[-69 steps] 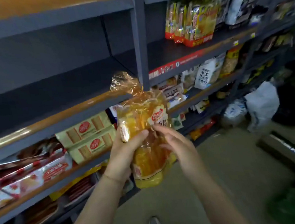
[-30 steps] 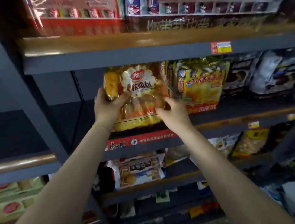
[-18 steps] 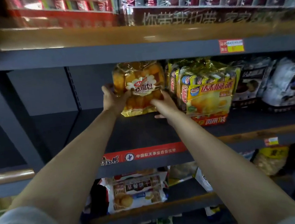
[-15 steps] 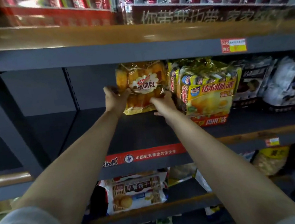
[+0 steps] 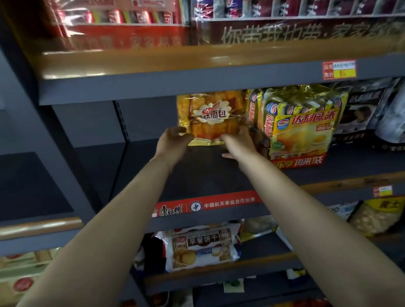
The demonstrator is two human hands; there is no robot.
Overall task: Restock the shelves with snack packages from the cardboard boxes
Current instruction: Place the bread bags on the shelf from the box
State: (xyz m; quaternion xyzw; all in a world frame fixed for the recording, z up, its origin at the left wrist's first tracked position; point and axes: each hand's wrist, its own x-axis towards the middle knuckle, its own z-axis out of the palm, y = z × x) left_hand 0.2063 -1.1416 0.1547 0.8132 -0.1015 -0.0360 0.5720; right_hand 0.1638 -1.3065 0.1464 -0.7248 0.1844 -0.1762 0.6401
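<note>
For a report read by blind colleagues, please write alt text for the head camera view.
Two bare hands, left hand and right hand, hold an orange bread bag upright at the back of a dark grey shelf, just left of yellow cake packs. The shelves above and below carry more snack packages.

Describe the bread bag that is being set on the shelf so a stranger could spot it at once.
Find the dark grey shelf with the red strip on its front edge. At its back, just left of the yellow pie packs, stands the bread bag, with the left hand and right hand at its bottom corners. Only it is clear, with orange-brown bread showing behind a white flower-shaped label.
</note>
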